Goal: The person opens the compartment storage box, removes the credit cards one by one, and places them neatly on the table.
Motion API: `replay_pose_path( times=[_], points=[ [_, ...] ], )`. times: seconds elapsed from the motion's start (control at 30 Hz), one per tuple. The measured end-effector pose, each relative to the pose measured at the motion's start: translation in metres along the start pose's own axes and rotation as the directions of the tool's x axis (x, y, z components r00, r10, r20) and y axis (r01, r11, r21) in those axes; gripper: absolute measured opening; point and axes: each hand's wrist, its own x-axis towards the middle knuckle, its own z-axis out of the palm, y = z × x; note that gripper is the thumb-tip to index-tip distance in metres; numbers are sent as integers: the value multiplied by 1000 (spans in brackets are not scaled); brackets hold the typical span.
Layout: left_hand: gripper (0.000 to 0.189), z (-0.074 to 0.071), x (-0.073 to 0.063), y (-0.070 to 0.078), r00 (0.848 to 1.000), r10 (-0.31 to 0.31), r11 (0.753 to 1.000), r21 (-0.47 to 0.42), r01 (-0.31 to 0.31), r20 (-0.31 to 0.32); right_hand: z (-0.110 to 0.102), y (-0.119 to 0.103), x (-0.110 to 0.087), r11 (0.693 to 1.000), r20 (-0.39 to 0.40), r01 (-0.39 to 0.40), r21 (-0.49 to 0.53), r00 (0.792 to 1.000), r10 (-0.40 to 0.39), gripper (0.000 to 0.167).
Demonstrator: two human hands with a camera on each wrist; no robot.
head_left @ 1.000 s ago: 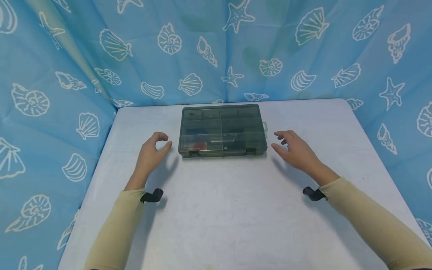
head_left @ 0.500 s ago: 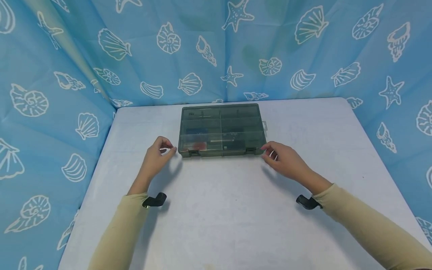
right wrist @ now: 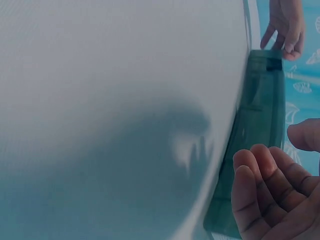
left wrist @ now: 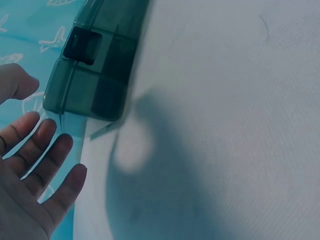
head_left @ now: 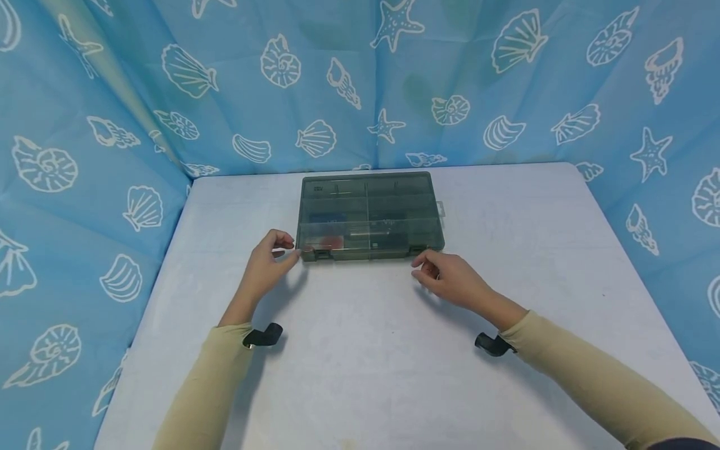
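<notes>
A dark green see-through compartment box lies closed at the back of the table, its two latches facing me. Inside, a red item and a few blurred pieces show through the lid. My left hand is at the box's front left corner, thumb and fingers apart with nothing between them. In the left wrist view its fingers are spread just off the box's end. My right hand hovers in front of the right latch, fingers loosely bent and holding nothing.
A white cloth covers the table. Behind and at both sides hangs a blue curtain with white shells and starfish. A small clear hanging tab sticks out from the box's right side.
My right hand has moved left and toward me, from beside the box to before its right latch. The left hand has shifted slightly right, closer to the box. The box has stayed put.
</notes>
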Motion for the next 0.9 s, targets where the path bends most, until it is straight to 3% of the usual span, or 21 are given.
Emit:
replay_pose_path(
  times=[0.53, 0.9],
  points=[
    [54, 5, 4, -3, 998, 35, 999, -22, -34, 57, 35, -3, 15, 990, 75, 18, 139, 997, -28, 17],
    [76, 9, 12, -7, 987, -10, 997, -77, 22, 158, 47, -13, 26, 981, 102, 12, 195, 994, -33, 20]
  ],
)
